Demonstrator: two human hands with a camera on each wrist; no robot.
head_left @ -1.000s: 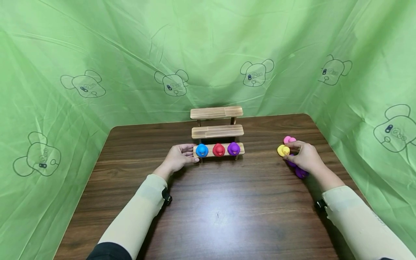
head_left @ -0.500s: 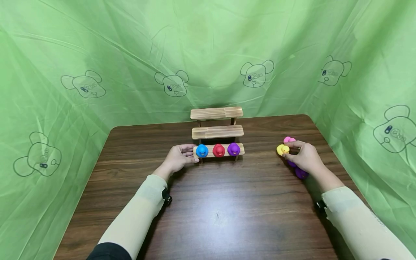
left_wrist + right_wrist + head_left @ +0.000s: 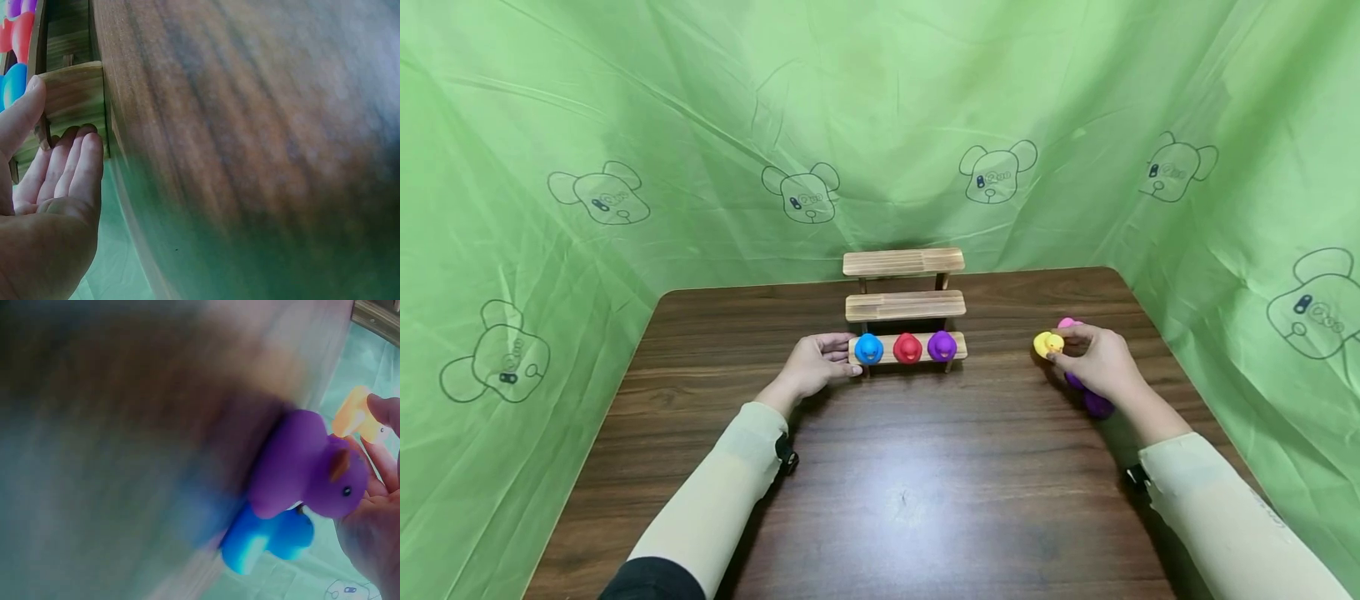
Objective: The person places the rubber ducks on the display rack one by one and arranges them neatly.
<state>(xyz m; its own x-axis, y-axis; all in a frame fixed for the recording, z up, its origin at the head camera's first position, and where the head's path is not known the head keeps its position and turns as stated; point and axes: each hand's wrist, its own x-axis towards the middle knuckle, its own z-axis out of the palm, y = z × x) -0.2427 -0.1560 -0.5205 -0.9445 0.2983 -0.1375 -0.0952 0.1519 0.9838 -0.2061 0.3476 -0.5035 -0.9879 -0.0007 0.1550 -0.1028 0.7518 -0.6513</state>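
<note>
A three-tier wooden stand (image 3: 905,307) stands at the back middle of the table. Its lowest shelf carries a blue rubber duck (image 3: 868,349), a red rubber duck (image 3: 907,348) and a purple rubber duck (image 3: 942,346) in a row. My left hand (image 3: 808,364) holds the left end of that shelf, thumb at the front edge and fingers around the stand's side. At the right, my right hand (image 3: 1101,362) pinches a yellow rubber duck (image 3: 1048,344) between thumb and fingers. Beneath and beside this hand are a pink duck (image 3: 1067,323), a purple duck (image 3: 1098,405) and a blue duck (image 3: 265,540), partly hidden.
The dark wooden table (image 3: 895,467) has green cloth (image 3: 895,108) hanging along its back and sides. On the stand, the middle shelf (image 3: 906,306) and top shelf (image 3: 903,262) are bare wood.
My right hand has shifted the yellow duck slightly left, away from the pink and purple ducks. My left hand keeps its place at the stand.
</note>
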